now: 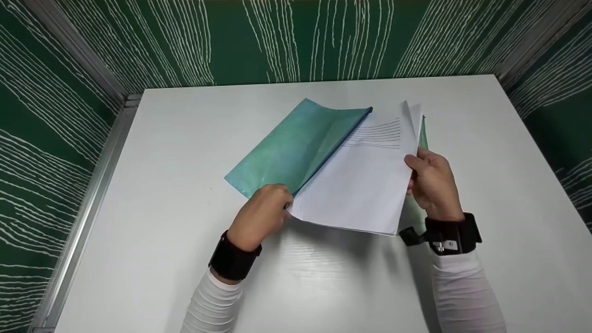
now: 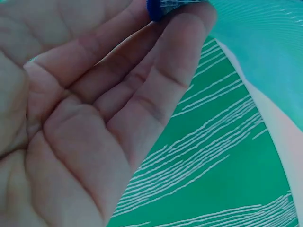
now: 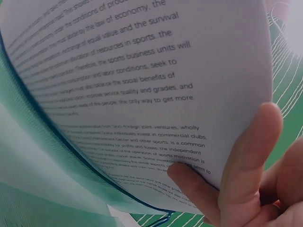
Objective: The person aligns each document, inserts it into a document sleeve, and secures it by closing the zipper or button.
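Observation:
A green mesh document pouch [image 1: 296, 143] with a dark blue zipper edge [image 1: 334, 150] is held up over the white table, slanting in the head view. My left hand [image 1: 264, 213] grips the pouch at the near end of that edge; in the left wrist view a bit of blue trim [image 2: 155, 9] shows at its fingertips. A stack of white paper sheets [image 1: 356, 185] sticks out from the pouch's mouth, with green showing behind it too. My right hand [image 1: 434, 180] pinches the sheets at their right edge. Printed text fills the page [image 3: 142, 94] in the right wrist view.
The white table [image 1: 152, 222] spreads out beneath both hands. Green panels with white streaks [image 1: 323, 41] stand behind it and at both sides, with a metal frame rail [image 1: 88, 208] along the left. A black band is strapped on each wrist.

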`<state>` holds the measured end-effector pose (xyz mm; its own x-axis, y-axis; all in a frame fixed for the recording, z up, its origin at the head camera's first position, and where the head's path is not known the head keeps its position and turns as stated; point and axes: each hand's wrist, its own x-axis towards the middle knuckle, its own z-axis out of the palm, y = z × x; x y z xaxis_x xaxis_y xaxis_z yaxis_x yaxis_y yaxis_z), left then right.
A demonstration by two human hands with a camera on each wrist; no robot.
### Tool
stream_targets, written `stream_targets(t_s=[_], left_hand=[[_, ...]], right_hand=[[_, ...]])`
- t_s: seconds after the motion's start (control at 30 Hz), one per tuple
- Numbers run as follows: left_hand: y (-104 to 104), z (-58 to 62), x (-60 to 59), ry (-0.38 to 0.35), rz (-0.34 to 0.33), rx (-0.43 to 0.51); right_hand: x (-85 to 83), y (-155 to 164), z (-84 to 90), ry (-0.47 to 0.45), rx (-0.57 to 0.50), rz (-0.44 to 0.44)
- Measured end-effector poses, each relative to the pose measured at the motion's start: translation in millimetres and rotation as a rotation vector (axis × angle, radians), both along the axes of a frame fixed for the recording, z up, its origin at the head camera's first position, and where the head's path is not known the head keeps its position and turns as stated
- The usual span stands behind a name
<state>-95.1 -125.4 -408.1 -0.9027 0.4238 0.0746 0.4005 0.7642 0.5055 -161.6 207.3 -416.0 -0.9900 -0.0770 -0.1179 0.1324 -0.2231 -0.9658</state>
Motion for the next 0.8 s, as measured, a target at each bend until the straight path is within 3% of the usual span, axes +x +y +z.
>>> stream_targets(t_s=[0.47,0.7,0.8], left_hand=[[5.3,-1.5,-1.5,0.108,0.081,0.003],[7.9,-5.1,0.7,0.187,0.084,-0.105],[8.2,-6.1,2.1,0.185,0.079,-0.125]], right_hand=[[-0.6,-3.2,0.9,0.006,-0.049,-0.010],[-0.8,-7.2,-0.7,-0.002,-0.067,0.000],[-0.8,-7.3,-1.0,-0.014,-0.089,-0.001]])
